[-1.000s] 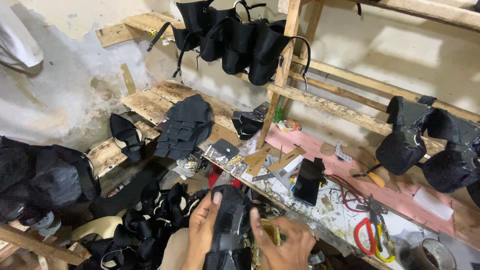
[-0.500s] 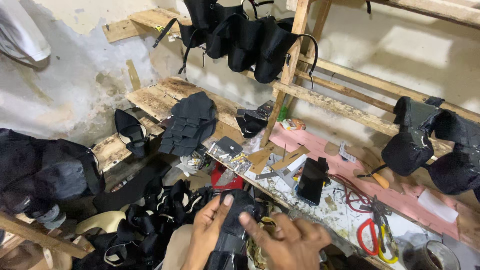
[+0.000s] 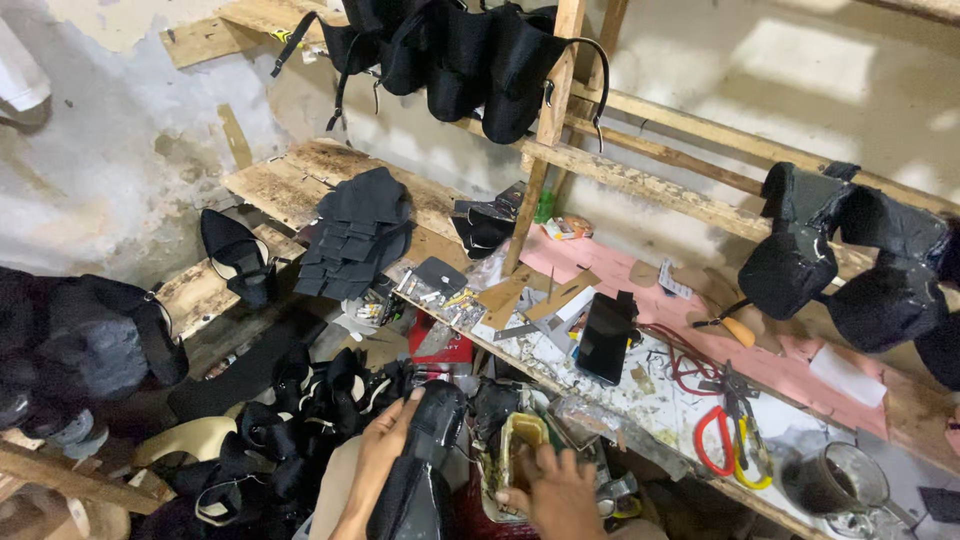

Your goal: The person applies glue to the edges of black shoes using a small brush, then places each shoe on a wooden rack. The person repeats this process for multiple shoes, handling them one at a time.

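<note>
Left hand gripping black shoe upper, right hand at glue tin, bottom centre of frame.

Left hand has fingers wrapped round the black shoe upper, held upright low in the frame. Right hand rests on the rim of the yellowish glue tin just right of it, fingers curled; can't tell whether they're pinching anything. Red-handled scissors on the workbench at lower right, well apart.

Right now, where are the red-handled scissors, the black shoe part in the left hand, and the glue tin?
red-handled scissors [image 3: 712,440]: head view, on the red handle loop.
black shoe part [image 3: 428,440]: head view, upper middle.
glue tin [image 3: 524,440]: head view, yellowed rim.
</note>
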